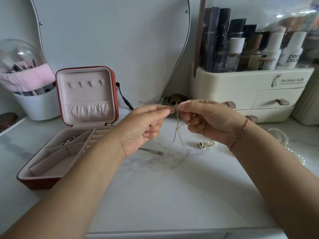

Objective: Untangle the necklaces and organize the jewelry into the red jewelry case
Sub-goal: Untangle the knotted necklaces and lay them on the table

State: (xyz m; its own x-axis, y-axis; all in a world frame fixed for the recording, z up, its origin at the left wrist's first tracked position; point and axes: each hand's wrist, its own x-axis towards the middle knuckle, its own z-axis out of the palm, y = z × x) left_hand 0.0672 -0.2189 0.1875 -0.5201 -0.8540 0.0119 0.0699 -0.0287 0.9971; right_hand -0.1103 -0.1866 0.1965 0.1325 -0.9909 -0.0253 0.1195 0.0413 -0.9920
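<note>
Thin metal necklaces [177, 130], glossy marble-look table [164, 187], matt velvety-lined red jewelry case [86, 94]

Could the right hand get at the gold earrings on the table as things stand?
Probably yes: the earrings lie on the tabletop just under the right hand, with nothing between. But that hand and the left hand both pinch the tangled necklaces, so it would likely have to let go first.

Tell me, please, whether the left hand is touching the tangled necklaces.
Touching. The head view shows the left hand pinching the necklaces at their knot.
</note>
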